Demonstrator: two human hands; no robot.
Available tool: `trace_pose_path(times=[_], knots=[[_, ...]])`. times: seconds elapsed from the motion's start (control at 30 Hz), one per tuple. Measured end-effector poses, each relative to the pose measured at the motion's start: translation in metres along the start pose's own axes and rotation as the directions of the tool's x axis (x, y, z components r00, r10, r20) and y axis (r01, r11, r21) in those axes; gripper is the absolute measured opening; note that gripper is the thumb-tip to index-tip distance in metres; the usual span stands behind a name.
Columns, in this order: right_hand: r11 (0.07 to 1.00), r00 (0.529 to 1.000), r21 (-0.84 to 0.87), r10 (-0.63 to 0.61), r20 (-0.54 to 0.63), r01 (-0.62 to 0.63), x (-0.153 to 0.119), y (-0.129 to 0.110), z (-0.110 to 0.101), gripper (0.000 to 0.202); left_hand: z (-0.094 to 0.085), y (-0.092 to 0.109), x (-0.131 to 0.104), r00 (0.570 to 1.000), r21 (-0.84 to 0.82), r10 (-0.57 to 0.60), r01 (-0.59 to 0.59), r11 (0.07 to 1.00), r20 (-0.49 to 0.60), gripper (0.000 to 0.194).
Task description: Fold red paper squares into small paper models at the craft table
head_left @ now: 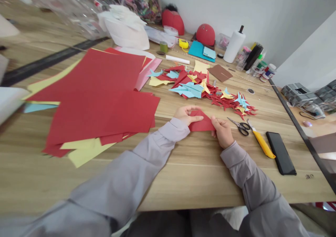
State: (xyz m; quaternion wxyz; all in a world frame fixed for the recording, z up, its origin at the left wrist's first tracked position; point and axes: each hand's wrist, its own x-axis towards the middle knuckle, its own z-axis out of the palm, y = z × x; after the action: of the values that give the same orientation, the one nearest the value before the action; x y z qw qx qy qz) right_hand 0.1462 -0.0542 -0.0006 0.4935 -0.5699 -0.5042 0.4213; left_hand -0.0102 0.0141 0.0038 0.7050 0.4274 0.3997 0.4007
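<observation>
Wood-grain tabletop (189, 184), black strip (301, 133) along right edge, pale wall (236, 2) behind

Free room: bare tabletop (190, 181) between left sleeve (126, 181) and right sleeve (256, 175), up to folded red sheet (198, 125); narrow bare band between sheet and heap of folded paper (190, 90), which blocks far side; left hand (187, 115) bounded on left by red paper stack (97, 97); right hand (223, 131) bounded on right by scissors (243, 127), yellow cutter (263, 145), black phone (281, 153); tabletop open beyond phone.
</observation>
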Motion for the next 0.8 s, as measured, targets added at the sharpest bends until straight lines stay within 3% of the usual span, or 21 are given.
trace_pose_path(times=[0.17,0.37,0.53,0.8], knots=[[0.994,0.998,0.086,0.061,-0.010,-0.060,0.002,0.003,0.000,0.057,0.000,-0.001,0.000,0.999,0.009,0.017,-0.017,1.000,0.038,0.066],[0.992,0.988,-0.040,-0.118,0.103,0.122,0.004,0.001,0.000,0.049,0.003,-0.008,0.000,0.988,0.141,0.105,-0.120,0.983,0.110,0.059],[0.983,0.982,-0.095,-0.146,0.121,0.158,0.004,0.003,0.001,0.049,0.002,-0.012,0.001,0.975,0.252,0.190,-0.213,0.944,0.113,0.053],[0.976,0.975,-0.133,-0.151,0.165,0.174,0.004,-0.001,0.000,0.046,0.001,-0.008,-0.002,0.980,0.281,0.110,-0.153,0.947,0.165,0.056]])
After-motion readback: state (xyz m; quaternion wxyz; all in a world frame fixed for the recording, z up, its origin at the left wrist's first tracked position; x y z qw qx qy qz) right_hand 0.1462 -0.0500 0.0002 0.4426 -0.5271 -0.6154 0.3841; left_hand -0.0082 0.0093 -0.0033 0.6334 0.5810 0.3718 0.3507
